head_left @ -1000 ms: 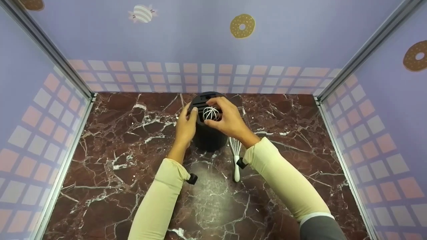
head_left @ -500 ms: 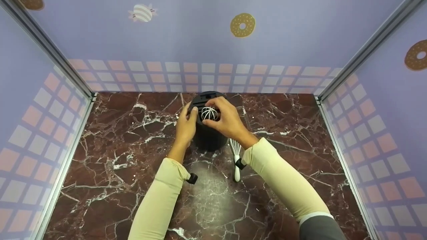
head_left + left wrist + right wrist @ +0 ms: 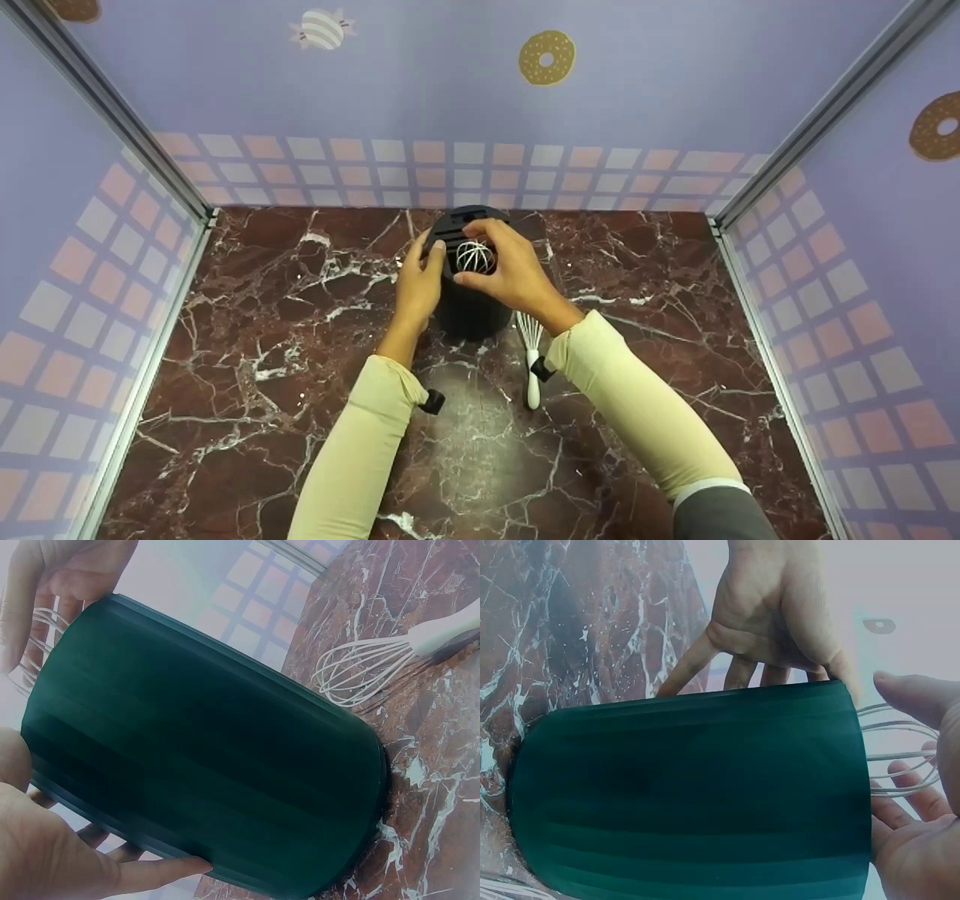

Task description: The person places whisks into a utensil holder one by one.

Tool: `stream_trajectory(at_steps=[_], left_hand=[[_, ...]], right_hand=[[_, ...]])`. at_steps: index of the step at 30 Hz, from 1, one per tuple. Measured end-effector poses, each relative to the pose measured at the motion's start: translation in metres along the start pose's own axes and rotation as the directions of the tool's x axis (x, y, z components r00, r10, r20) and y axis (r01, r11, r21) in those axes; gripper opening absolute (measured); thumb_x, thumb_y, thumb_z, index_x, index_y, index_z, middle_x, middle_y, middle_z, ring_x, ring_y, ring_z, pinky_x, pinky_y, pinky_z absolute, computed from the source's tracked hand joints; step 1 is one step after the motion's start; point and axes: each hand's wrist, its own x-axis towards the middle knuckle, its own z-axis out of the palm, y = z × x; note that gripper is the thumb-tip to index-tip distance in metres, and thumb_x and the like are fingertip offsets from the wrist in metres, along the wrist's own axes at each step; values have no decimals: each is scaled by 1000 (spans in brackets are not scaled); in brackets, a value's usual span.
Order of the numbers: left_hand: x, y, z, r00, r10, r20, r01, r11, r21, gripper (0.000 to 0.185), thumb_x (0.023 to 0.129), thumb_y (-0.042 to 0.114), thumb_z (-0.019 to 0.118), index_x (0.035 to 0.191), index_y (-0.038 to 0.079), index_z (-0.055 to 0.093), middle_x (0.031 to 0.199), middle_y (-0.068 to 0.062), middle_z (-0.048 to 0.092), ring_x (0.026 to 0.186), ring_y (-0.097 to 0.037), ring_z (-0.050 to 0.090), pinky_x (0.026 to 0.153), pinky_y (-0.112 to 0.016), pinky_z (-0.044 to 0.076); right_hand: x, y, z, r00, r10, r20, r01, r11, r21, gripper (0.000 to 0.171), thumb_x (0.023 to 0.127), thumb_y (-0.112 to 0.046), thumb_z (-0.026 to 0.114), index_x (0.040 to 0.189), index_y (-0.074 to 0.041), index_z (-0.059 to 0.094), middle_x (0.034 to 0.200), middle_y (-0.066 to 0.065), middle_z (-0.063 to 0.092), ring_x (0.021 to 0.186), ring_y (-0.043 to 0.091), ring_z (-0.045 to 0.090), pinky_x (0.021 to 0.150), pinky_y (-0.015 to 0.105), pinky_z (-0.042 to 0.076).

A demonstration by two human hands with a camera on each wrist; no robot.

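Observation:
A dark cylindrical utensil holder (image 3: 472,315) with a slotted top stands at the back middle; it looks dark green in the wrist views. Steadying it from the left, my left hand (image 3: 420,289) grips its upper side, thumb near the top edge. From an opening in the top the wire loops of a whisk (image 3: 474,257) stick out, the rest hidden inside. My right hand (image 3: 517,266) has its fingers and thumb curled round those loops; in the right wrist view the thumb (image 3: 915,696) seems slightly apart from the wires. A second whisk (image 3: 533,367) with a white handle lies beside the holder.
The holder stands on a reddish-brown marbled tabletop (image 3: 300,420), close to the back wall (image 3: 420,90). Lilac side walls with metal frame strips (image 3: 772,375) enclose the table. The second whisk lies under the right wrist.
The whisk's loops shift slightly left, then back right, within the opening. My right thumb and forefinger stand a little wider apart now. The left hand and holder stay in place.

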Motion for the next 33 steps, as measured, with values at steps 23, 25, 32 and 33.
stream_trajectory(at_steps=[23,25,32,33], left_hand=[[-1,1,0,1000,-4,-2,4,1000,-12,56,105,51,47,156,29,42,149,-9,53,134,-27,53,110,-46,45],[-1,1,0,1000,-5,-2,5,1000,-12,56,105,52,48,156,29,42,148,-9,53,135,-26,53,111,-46,44],[-2,1,0,1000,-4,-1,4,1000,-2,56,105,53,47,156,30,42,150,-9,52,136,-26,52,112,-45,44],[-2,1,0,1000,-4,-2,4,1000,-4,56,105,53,47,156,30,42,150,-9,52,135,-26,52,112,-45,44]], right_hand=[[-22,3,-38,978,204,-35,-186,941,283,68,77,-18,91,133,-6,56,132,18,62,122,27,63,101,35,55],[-26,6,-43,974,217,-63,-186,929,321,66,77,-17,91,132,-5,56,129,17,63,120,30,64,101,38,56],[-38,22,-54,945,272,-185,-166,880,446,55,83,-11,86,128,-4,56,121,12,65,112,32,67,98,43,57],[-40,24,-56,938,283,-202,-171,880,444,53,84,-11,85,128,-4,56,120,14,65,111,32,67,97,42,57]])
